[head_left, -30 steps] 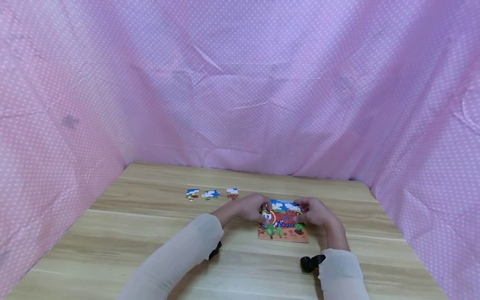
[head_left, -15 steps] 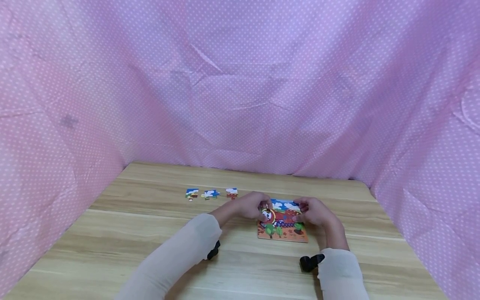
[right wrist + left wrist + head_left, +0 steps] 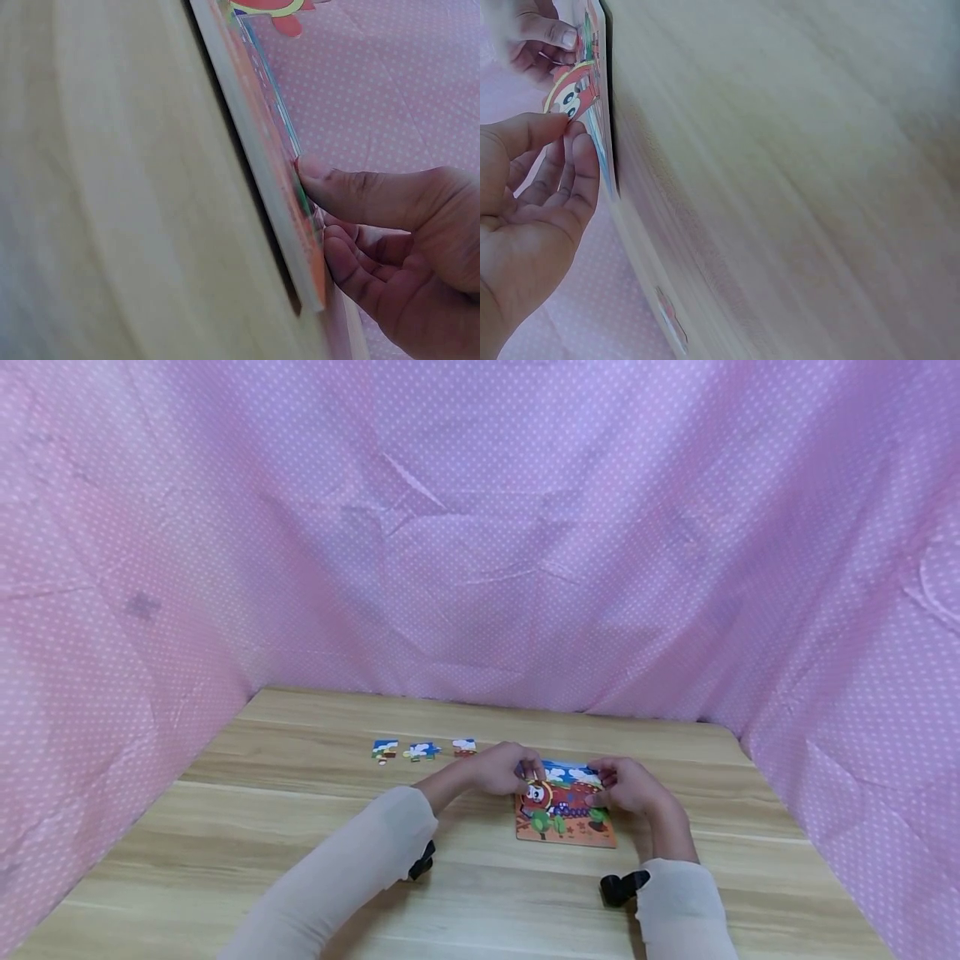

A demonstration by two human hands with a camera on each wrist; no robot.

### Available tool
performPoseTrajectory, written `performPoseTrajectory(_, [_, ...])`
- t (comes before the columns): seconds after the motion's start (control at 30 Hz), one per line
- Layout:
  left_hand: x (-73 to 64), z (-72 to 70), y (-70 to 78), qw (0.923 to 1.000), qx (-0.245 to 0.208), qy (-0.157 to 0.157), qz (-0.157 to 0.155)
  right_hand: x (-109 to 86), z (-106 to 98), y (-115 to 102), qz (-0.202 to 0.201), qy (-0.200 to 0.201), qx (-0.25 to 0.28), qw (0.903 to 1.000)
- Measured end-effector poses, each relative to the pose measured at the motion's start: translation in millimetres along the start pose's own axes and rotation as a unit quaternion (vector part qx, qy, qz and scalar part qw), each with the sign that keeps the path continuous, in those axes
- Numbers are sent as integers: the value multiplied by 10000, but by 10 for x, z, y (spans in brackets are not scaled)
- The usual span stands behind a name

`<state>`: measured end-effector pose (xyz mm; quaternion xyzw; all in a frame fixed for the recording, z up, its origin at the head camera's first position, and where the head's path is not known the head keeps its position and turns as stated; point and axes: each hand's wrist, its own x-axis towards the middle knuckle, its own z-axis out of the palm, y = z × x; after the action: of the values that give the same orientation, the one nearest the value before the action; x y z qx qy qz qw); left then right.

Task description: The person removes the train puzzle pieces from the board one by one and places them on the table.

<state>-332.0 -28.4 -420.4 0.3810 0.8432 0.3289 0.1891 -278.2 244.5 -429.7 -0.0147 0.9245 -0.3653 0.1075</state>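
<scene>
A jigsaw puzzle board [image 3: 566, 835] with a red train, green trees and clouds lies on the wooden table. At its left side my left hand [image 3: 501, 770] pinches a puzzle piece [image 3: 571, 96] with a cartoon face, between thumb and fingers. That piece stands tilted up from the picture in the left wrist view. My right hand [image 3: 628, 783] grips the board's right side. In the right wrist view its thumb [image 3: 360, 196] lies on the picture and the curled fingers [image 3: 349, 266] touch the edge. The hands hide part of the board's sides.
Three loose puzzle pieces lie in a row left of the board: a left one [image 3: 385, 749], a middle one [image 3: 422, 751] and a right one [image 3: 464, 747], near my left wrist. A pink dotted cloth [image 3: 480, 568] hangs behind the table [image 3: 300, 827] and at both sides.
My left hand and forearm have shifted slightly to the left, and the face piece's angle has changed a little. My right hand keeps its place on the board.
</scene>
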Motion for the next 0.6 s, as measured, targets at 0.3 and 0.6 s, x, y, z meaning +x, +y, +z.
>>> performPoseTrajectory(0.3, [-28,-23,-7,9994,-237,238,-5,6,-6,-3,-43,-12,6,10000])
performPoseTrajectory(0.6, [-135,-135,-65,9982,-382,436,-124,-5,-1,-5,-83,-11,-14,10000])
